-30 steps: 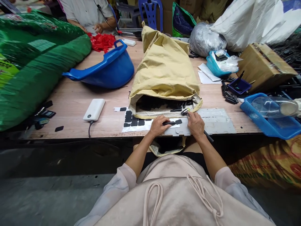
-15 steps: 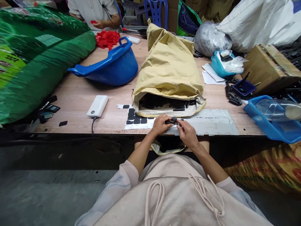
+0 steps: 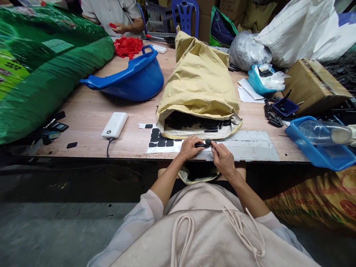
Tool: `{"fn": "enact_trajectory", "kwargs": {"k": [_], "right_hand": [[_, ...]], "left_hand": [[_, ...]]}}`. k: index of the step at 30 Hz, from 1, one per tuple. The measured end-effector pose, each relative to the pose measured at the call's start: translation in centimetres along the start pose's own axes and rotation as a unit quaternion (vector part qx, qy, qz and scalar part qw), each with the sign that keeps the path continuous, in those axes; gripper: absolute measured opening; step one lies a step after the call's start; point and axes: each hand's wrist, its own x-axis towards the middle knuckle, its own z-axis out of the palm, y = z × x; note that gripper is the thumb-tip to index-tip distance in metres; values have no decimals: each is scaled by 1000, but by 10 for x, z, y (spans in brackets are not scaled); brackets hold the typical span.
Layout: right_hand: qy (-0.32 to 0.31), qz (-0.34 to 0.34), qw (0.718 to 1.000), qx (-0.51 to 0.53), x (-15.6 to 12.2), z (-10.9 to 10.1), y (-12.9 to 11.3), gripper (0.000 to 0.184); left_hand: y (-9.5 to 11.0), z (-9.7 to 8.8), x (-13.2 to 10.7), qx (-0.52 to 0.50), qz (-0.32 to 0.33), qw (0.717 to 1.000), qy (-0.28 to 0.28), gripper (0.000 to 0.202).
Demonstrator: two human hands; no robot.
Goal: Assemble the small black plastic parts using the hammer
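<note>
My left hand (image 3: 189,147) is closed around a thin black plastic part (image 3: 200,145) at the table's near edge. My right hand (image 3: 223,158) pinches a slim tool (image 3: 209,143) whose dark rounded tip touches that part's right end. Both hands meet over a white backing sheet (image 3: 155,147) carrying several black pads (image 3: 159,140). Just behind them lies a tan paper sack (image 3: 198,89), its open mouth showing a heap of black parts (image 3: 191,123).
A white power bank (image 3: 114,125) with a cable lies to the left, a blue tub (image 3: 130,78) and green sacks (image 3: 41,70) beyond. Blue trays (image 3: 318,146) and a cardboard box (image 3: 315,83) crowd the right. Across the table another person (image 3: 116,15) handles red pieces (image 3: 128,46).
My right hand came in from the right, off the grey sheet, and met my left hand; the tool tip now rests on the black part.
</note>
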Motion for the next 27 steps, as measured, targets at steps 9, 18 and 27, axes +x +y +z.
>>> {"fn": "enact_trajectory", "kwargs": {"k": [9, 18, 27], "right_hand": [[53, 35, 997, 40, 12, -8, 23, 37], [77, 42, 984, -152, 26, -2, 69, 37], [73, 14, 965, -251, 20, 11, 65, 39]], "left_hand": [[2, -1, 0, 1, -5, 1000, -1, 15], [5, -5, -2, 2, 3, 1000, -3, 19], [0, -3, -2, 33, 15, 999, -7, 16]]}}
